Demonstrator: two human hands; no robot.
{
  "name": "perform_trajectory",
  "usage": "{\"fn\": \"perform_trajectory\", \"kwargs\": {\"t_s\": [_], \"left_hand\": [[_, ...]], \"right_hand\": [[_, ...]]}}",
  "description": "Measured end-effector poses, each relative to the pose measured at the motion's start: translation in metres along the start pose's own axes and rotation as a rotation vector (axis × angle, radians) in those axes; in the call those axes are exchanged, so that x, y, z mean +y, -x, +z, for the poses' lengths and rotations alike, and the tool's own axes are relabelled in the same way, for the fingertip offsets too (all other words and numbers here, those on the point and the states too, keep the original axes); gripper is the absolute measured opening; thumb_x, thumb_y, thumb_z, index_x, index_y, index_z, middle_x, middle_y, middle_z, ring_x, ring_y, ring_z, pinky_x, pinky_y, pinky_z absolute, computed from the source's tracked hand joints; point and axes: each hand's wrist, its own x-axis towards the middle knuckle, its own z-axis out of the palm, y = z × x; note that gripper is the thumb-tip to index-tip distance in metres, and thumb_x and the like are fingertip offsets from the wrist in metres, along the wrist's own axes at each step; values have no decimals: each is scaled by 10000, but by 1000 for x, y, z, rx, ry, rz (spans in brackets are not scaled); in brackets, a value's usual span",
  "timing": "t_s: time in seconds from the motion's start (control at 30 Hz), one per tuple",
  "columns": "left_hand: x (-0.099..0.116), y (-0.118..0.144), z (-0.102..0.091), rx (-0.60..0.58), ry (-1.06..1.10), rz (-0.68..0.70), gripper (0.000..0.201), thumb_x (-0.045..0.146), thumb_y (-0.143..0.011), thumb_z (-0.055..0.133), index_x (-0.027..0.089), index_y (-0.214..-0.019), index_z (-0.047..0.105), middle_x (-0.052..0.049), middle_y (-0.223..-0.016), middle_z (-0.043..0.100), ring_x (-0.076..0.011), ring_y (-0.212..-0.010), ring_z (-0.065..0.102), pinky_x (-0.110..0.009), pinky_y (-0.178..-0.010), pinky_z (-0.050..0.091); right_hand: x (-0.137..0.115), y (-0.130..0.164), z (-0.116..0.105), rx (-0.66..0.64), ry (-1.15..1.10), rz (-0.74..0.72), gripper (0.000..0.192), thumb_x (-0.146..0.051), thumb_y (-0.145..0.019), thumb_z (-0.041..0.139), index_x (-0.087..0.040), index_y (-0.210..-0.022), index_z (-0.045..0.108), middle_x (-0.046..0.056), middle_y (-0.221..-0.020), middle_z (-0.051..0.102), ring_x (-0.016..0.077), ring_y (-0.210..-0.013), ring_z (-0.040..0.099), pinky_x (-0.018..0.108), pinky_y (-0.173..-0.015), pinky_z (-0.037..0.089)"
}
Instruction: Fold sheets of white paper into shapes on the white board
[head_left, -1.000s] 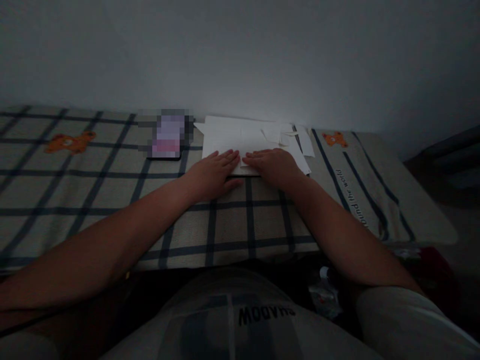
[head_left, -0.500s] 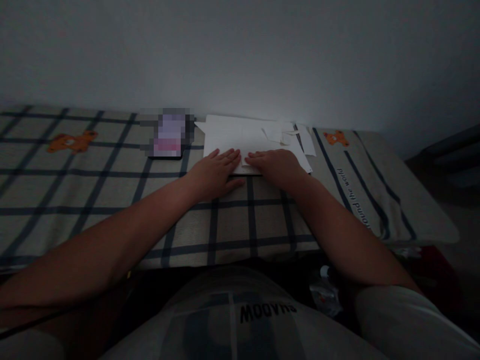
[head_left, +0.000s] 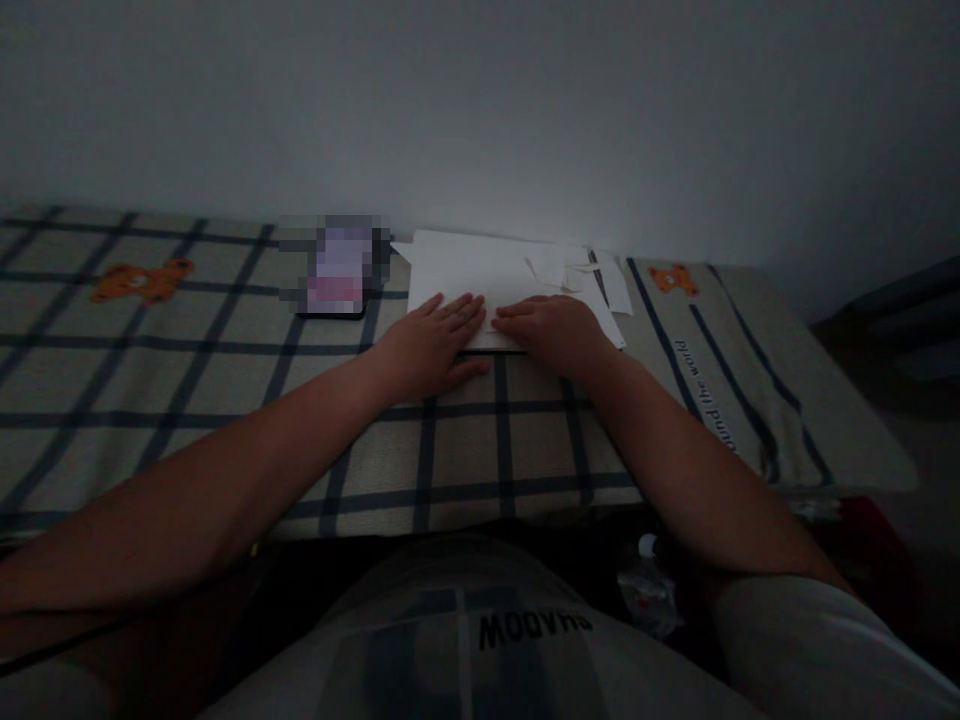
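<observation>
A stack of white paper sheets (head_left: 465, 265) lies on the checked cloth against the wall. My left hand (head_left: 435, 345) rests flat on the stack's lower left part, fingers stretched out and thumb lying over the cloth. On the lower right part, my right hand (head_left: 559, 330) lies palm down with its fingers extended toward the left hand, a small gap between them. Torn paper scraps (head_left: 559, 268) sit on the sheets beyond the right hand. Another paper piece (head_left: 615, 283) pokes out at the right side. Neither hand grips anything.
A phone-like device (head_left: 337, 265), its screen pixelated, lies left of the paper. The striped cloth (head_left: 375, 450) covers the table, with orange bear prints on it. A pale wall (head_left: 480, 110) rises directly behind. Below the table's edge at right is a clear plastic bottle (head_left: 649, 590).
Both hands stay on the paper, with only a slight shift of the fingers. The faint outline of a smaller sheet near the right fingers is no longer distinct.
</observation>
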Motion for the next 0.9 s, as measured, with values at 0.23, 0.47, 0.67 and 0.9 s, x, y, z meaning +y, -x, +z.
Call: {"fn": "perform_trajectory", "kwargs": {"t_s": [0.23, 0.47, 0.67, 0.9], "left_hand": [[0, 0, -2, 1, -14, 10, 685, 501, -1073, 379, 41, -1580, 407, -165, -1659, 394, -280, -1536, 382, -405, -1290, 209], [11, 1, -6, 13, -16, -51, 740, 540, -1053, 405, 12, -1571, 407, -193, -1645, 409, -309, -1519, 403, -407, -1270, 263], [16, 1, -7, 9, -13, -56, 802, 587, -1035, 422, -8, -1572, 397, -209, -1643, 403, -313, -1533, 381, -404, -1283, 236], [16, 1, -7, -9, 2, -61, 824, 606, -1033, 403, -9, -1581, 379, -205, -1656, 381, -308, -1544, 363, -405, -1290, 213]], "right_hand": [[-3, -1, -1, 4, 1, 26, 341, -231, -1060, 449, -255, -1246, 734, 39, -1296, 755, 225, -1085, 701, 353, -794, 507], [-10, -3, -4, -23, 24, 77, 296, -192, -1029, 483, -212, -1148, 753, 71, -1162, 791, 231, -1012, 713, 348, -748, 463], [-16, -4, -8, -42, 62, 102, 314, -198, -1041, 444, -200, -1096, 753, 82, -1114, 795, 238, -936, 722, 360, -669, 416], [-15, -4, -10, -58, 60, 99, 329, -180, -1035, 436, -198, -1097, 758, 84, -1125, 795, 242, -962, 721, 361, -668, 426]]}}
